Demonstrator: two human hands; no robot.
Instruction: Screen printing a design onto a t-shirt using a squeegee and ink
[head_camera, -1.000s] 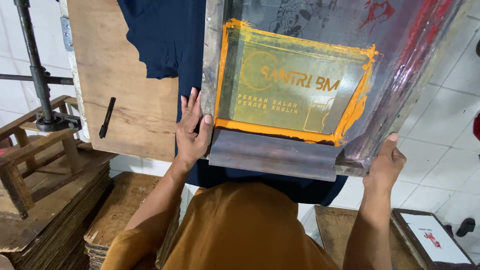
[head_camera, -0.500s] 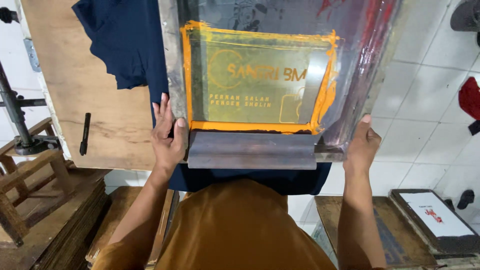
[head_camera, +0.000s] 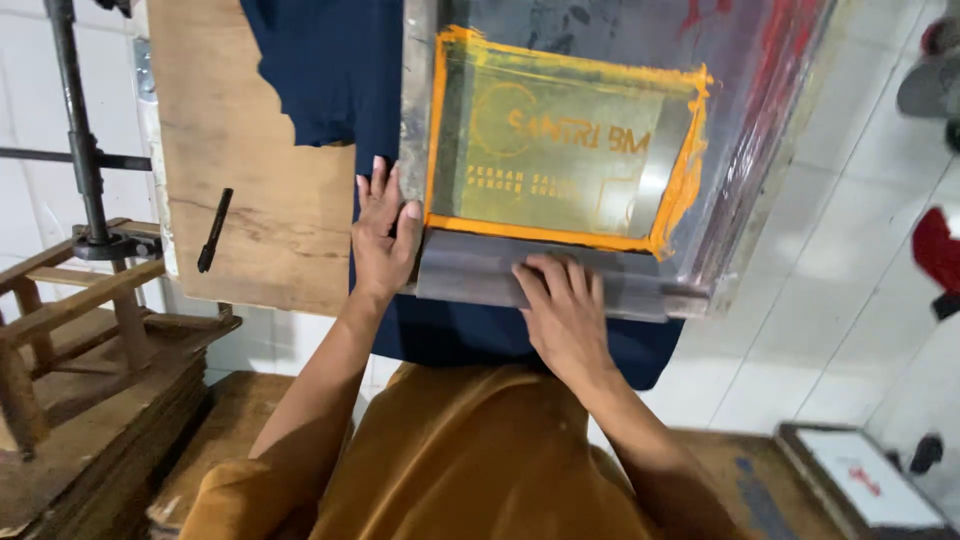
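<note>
A printing screen frame (head_camera: 420, 120) with an orange-taped stencil window (head_camera: 560, 160) lies over a dark blue shirt (head_camera: 330, 70) on a wooden board (head_camera: 250, 200). A grey squeegee (head_camera: 470, 270) lies along the frame's near edge. My left hand (head_camera: 383, 235) rests flat on the frame's near left corner, fingers spread, touching the squeegee's left end. My right hand (head_camera: 562, 315) lies palm down on the squeegee's middle, fingers curled over its far edge.
A black marker (head_camera: 214, 230) lies on the board's left part. A metal stand with a pole (head_camera: 78, 150) and wooden stools (head_camera: 70, 320) stand at the left. Stacked boards (head_camera: 120, 440) lie below. Another framed screen (head_camera: 865, 480) sits at the lower right on white floor tiles.
My right hand has moved from the frame's near right corner onto the middle of the squeegee. My left hand stays at the near left corner. The view has shifted.
</note>
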